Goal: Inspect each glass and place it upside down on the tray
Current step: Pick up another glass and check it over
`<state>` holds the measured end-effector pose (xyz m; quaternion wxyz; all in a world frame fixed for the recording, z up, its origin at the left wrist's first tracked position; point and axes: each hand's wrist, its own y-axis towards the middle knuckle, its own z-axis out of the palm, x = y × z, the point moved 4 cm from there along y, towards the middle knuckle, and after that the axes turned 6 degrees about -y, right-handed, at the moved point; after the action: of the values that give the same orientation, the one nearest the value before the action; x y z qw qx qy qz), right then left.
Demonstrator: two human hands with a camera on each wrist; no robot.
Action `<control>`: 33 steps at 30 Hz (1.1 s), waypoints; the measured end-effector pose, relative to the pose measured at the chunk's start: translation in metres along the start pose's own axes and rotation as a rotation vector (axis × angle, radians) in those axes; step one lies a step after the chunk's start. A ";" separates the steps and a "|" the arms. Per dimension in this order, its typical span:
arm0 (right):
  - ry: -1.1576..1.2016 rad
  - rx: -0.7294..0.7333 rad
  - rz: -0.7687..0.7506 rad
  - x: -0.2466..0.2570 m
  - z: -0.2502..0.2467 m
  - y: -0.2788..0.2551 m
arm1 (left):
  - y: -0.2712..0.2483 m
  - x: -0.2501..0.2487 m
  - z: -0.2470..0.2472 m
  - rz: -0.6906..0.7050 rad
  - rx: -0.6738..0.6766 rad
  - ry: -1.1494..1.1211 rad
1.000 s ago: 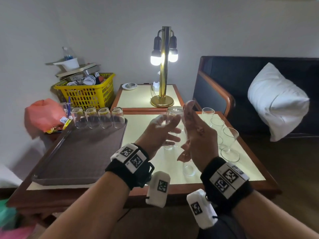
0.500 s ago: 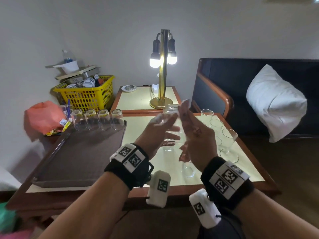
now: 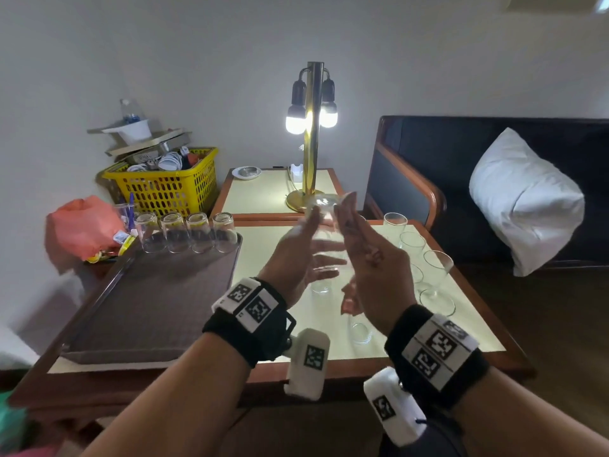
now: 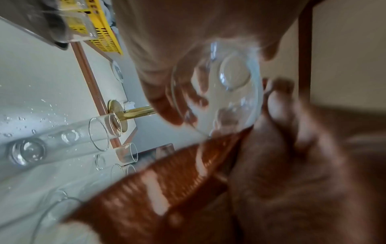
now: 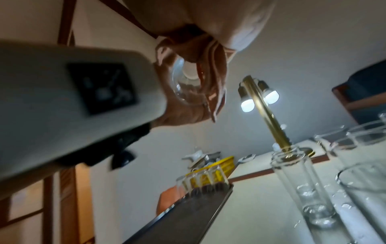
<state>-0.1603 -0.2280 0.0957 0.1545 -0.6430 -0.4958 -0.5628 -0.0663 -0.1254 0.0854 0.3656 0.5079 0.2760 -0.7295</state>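
Note:
A clear tumbler is held up above the cream table, between both hands, with its base up. My left hand grips it, thumb on the near side and fingers curled round the far side. My right hand lies flat against its right side with fingers straight up. In the left wrist view I look into the tumbler; the right wrist view shows the tumbler inside the left hand's fingers. The dark tray lies at left, with several upside-down glasses along its far edge.
Several upright glasses and a wine glass stand on the table's right side, two small ones nearer me. A lit brass lamp, a yellow basket, a red bag and a sofa pillow surround the table.
Both hands have lifted the tumbler a little higher and slightly away from me. The glasses on the tray and table have stayed put.

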 end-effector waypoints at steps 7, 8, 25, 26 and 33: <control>0.007 0.028 -0.028 0.006 0.005 -0.005 | 0.003 -0.005 -0.002 0.048 -0.038 -0.016; 0.067 -0.001 0.040 -0.002 0.001 0.002 | 0.001 -0.005 0.001 0.017 0.014 0.034; 0.027 -0.031 0.031 -0.002 -0.002 0.004 | 0.001 0.001 0.000 -0.005 0.039 0.065; 0.010 -0.037 0.011 -0.001 -0.002 0.007 | 0.000 -0.001 0.000 0.018 0.020 0.088; 0.023 -0.054 -0.014 0.005 -0.002 0.009 | 0.003 0.000 0.001 -0.010 0.034 0.060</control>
<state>-0.1547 -0.2317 0.1038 0.1388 -0.6368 -0.4833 -0.5845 -0.0642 -0.1282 0.0852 0.3449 0.5343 0.2772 -0.7203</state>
